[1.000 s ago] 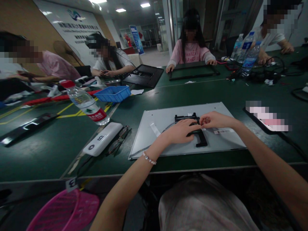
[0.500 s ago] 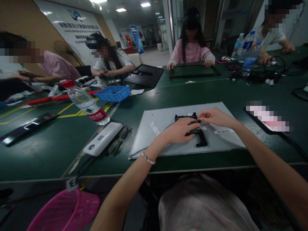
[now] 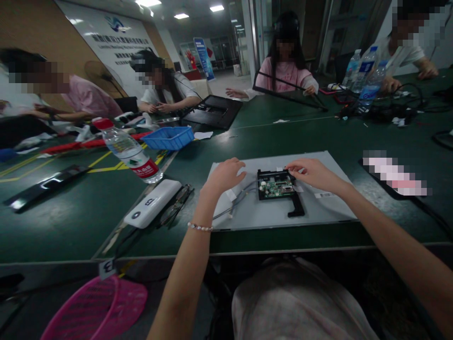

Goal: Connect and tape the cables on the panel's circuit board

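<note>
Left hand (image 3: pixel 226 175) over grey panel (image 3: pixel 329 210), fingers apart, right hand (image 3: pixel 312 174) at corner of black bracket (image 3: pixel 298 206), cannot tell if gripping, green circuit board (image 3: pixel 274 188) inside, cables (image 3: pixel 241 195) beside.

Looks like an electronics workshop in an office space; big lettered sign (image 3: pixel 123 45) up there, standing banner (image 3: pixel 204 59) farther back; people (image 3: pixel 283 73) around a green table (image 3: pixel 311 137), bare circuit board (image 3: pixel 276 188) out front; yellow lines (image 3: pixel 106 169) too!

The panel (image 3: pixel 262 215) looks smooth, matt metal, the bracket (image 3: pixel 297 205) matt plastic, the red-capped bottle (image 3: pixel 129 153) glossy plastic.
</note>
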`<state>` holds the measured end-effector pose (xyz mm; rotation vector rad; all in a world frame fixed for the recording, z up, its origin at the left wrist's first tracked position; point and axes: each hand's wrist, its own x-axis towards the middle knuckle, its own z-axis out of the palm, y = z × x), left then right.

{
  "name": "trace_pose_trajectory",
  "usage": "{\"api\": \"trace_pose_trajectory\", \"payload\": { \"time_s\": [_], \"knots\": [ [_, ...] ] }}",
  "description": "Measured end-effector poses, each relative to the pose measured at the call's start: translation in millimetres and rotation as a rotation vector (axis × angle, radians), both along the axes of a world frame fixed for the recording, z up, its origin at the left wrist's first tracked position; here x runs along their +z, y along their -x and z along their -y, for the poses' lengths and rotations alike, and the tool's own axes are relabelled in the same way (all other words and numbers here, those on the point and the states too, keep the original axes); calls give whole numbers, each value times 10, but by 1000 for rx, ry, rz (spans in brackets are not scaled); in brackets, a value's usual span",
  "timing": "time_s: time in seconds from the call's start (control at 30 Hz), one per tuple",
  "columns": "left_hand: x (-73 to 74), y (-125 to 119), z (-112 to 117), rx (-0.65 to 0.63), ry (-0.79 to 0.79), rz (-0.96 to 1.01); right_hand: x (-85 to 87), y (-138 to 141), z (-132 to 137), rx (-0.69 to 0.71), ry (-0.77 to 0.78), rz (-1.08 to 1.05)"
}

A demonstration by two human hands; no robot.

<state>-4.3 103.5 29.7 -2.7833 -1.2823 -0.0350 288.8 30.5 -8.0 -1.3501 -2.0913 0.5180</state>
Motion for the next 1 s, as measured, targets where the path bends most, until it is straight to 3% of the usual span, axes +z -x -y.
{"api": "trace_pose_trajectory", "payload": {
  "time_s": [0.23,0.37,0.63,0.87,1.0],
  "knots": [
    [-29,269,-105,253,135,-175,-44,53,24,19,-69,55],
    [11,379,-153,361,253,-239,-76,69,19,-69,-122,109],
    [123,423,-175,250,388,-159,-98,83,8,-161,-191,57],
    [321,470,-63,116,514,361,-88,161,30,-135,-245,38],
    [336,428,-19,93,614,378,-58,256,79,-77,-269,34]
  ]
}}
